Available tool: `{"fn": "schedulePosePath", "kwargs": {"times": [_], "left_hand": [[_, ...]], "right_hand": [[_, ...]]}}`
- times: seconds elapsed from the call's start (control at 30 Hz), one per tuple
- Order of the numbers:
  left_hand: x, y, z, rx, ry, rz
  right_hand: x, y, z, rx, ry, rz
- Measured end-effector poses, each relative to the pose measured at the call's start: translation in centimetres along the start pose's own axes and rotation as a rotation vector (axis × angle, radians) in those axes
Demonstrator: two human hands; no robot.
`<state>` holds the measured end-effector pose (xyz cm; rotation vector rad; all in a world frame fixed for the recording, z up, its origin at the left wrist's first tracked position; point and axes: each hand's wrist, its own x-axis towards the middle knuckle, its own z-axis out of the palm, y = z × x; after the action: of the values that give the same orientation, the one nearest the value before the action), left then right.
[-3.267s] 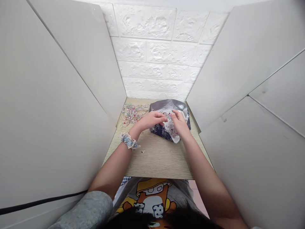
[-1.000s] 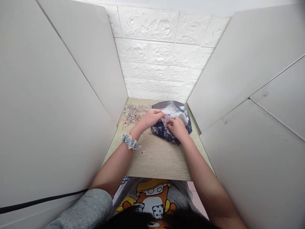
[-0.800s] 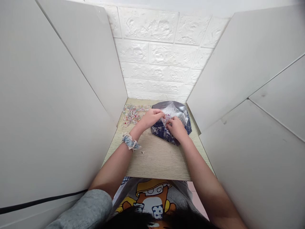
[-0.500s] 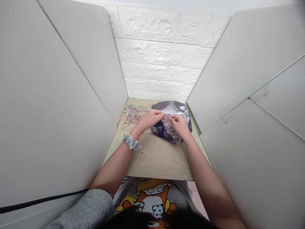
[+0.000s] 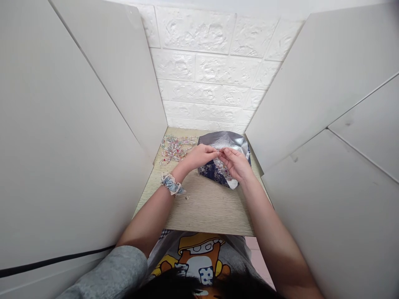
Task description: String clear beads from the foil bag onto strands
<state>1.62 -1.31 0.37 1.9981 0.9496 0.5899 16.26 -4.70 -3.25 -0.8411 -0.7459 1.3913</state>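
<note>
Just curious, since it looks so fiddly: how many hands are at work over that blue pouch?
2. The left hand, scrunchie on its wrist, and the right hand meet above the blue pouch, fingertips close together. No other hands show.

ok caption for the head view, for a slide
Left hand and right hand meet over beads on a silver-and-navy pouch on a wooden tabletop

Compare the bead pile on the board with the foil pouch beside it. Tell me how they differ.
The bead pile is a low, loose tangle of clear and pink strands; the foil pouch is one crumpled bag, silver with a dark blue patterned side. The pile lies apart from the hands, while the pouch sits under the left hand and right hand. Both rest on the wood-grain board.
</note>
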Motion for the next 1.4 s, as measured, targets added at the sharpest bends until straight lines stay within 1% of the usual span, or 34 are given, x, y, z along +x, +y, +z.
{"fn": "schedulePosePath", "kwargs": {"times": [0.1,0.33,0.53,0.63,0.8,0.97,1.1,1.2,1.4], "left_hand": [[0.0,0.1,0.0,-0.029,-0.011,0.043],[0.1,-0.1,0.1,-0.059,-0.023,0.068],[0.1,0.2,0.4,-0.177,-0.001,0.074],[0.0,0.5,0.4,-0.242,0.013,0.043],[-0.2,0.8,0.4,-0.331,-0.013,-0.029],[-0.2,0.7,0.4,-0.348,-0.043,-0.059],[-0.4,0.9,0.3,-0.346,-0.096,-0.023],[-0.5,1.1,0.3,-0.357,-0.112,0.01],[-0.6,1.3,0.3,-0.362,-0.124,-0.004]], "right_hand": [[0.0,-0.1,0.1,-0.012,-0.013,-0.008],[-0.1,-0.2,0.1,-0.057,-0.053,0.007],[-0.2,-0.2,0.4,0.039,-0.022,-0.001],[-0.3,-0.2,0.5,0.065,-0.021,0.008],[-0.2,0.0,0.8,0.099,-0.02,0.033],[-0.2,0.1,1.1,0.118,-0.005,0.039],[-0.4,0.0,1.2,0.139,0.0,0.051],[-0.4,-0.1,1.2,0.146,-0.004,0.062],[-0.4,0.1,1.1,0.141,-0.038,0.067]]}}
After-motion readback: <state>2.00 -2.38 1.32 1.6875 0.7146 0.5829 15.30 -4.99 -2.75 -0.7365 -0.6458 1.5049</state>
